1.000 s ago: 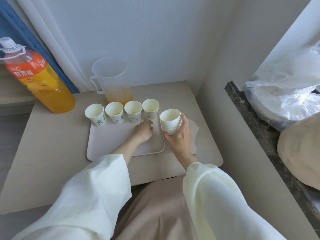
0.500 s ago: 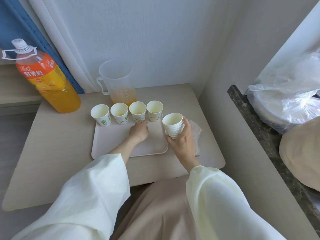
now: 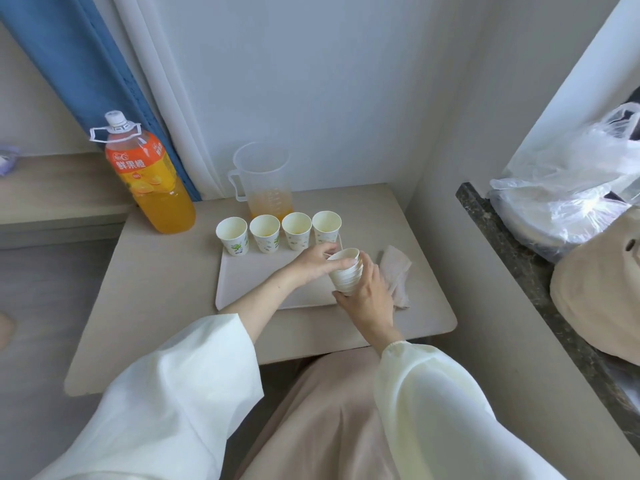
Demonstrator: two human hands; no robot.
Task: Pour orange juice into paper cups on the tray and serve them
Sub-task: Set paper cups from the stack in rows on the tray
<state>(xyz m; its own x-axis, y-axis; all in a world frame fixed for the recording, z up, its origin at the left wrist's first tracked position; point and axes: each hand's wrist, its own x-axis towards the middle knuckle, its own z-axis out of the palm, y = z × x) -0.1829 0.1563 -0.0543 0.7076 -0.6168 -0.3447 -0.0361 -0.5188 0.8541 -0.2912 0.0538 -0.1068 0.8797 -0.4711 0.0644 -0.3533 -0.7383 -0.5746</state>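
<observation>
Several paper cups (image 3: 265,233) stand in a row along the far edge of the beige tray (image 3: 252,285); some hold a little orange juice. A stack of nested paper cups (image 3: 346,273) is held above the tray's right edge. My right hand (image 3: 367,299) grips the stack from below and behind. My left hand (image 3: 317,263) pinches the rim of the top cup. A clear pitcher (image 3: 262,181) with some juice stands behind the row. A large orange juice bottle (image 3: 149,174), capped, stands at the table's far left.
A crumpled cloth (image 3: 396,275) lies right of the tray. The small table (image 3: 166,306) sits against the wall and a blue curtain (image 3: 79,64). On the right, a dark ledge (image 3: 512,265) carries a plastic bag (image 3: 571,181) and a beige bag (image 3: 599,292).
My left hand left the tray surface and moved right to the stack's top cup. My right hand lifted the stack slightly toward me. The camera view shifted.
</observation>
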